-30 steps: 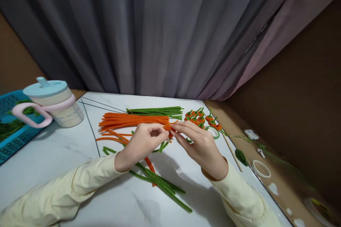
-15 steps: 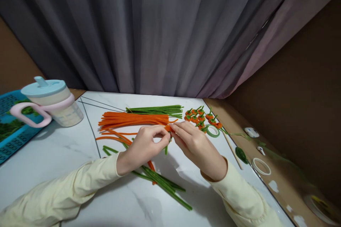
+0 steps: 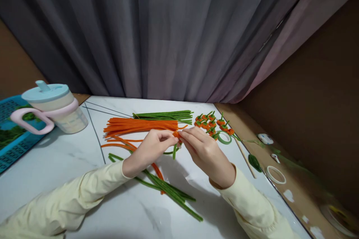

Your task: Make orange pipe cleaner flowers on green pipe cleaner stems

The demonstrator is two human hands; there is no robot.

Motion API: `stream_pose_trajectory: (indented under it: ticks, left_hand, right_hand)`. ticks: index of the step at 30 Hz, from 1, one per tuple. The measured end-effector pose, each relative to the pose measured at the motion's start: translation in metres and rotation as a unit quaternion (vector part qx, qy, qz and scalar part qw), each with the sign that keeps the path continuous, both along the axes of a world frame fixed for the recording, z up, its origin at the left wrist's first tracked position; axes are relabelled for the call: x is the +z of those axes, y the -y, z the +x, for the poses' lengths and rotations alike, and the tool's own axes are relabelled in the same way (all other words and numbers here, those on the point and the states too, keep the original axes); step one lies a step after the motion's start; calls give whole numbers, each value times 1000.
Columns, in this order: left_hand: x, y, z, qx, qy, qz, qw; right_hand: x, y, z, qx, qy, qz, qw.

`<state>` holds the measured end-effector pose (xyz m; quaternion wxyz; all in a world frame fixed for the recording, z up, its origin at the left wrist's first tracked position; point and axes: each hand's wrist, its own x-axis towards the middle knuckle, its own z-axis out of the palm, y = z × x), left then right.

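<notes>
Head view: the left hand [image 3: 150, 149] and right hand [image 3: 203, 151] meet above the bench [image 3: 56, 164], fingertips of both pinched together on 1 small orange coil [image 3: 176, 134] with a green stem [image 3: 174, 151] hanging below. The grip looks slight, so I judge the coil could spring loose or unwind, or drop among the loose green stems [image 3: 168, 192].

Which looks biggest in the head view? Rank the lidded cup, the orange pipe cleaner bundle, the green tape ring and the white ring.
1. Orange pipe cleaner bundle and lidded cup: similar extent, unsure.
2. White ring.
3. Green tape ring: slightly smaller, but farther away.
</notes>
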<state>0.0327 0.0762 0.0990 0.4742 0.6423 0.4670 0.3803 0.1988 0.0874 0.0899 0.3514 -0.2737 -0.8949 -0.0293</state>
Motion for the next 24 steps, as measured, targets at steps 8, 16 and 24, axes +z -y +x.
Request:
stream_pose_trajectory:
  ticks: [8, 16, 24]
  left_hand:
    - [17, -9, -15, -54, -52, 99, 992]
    - [10, -1, -11, -39, -122, 180, 975]
    - [9, -1, -14, -35, -82, 287, 954]
  right_hand:
    - [17, 1, 15, 45, -60, -8, 997]
    - [17, 12, 11, 38, -10, -19, 999]
    - [28, 13, 11, 16, -80, -87, 993]
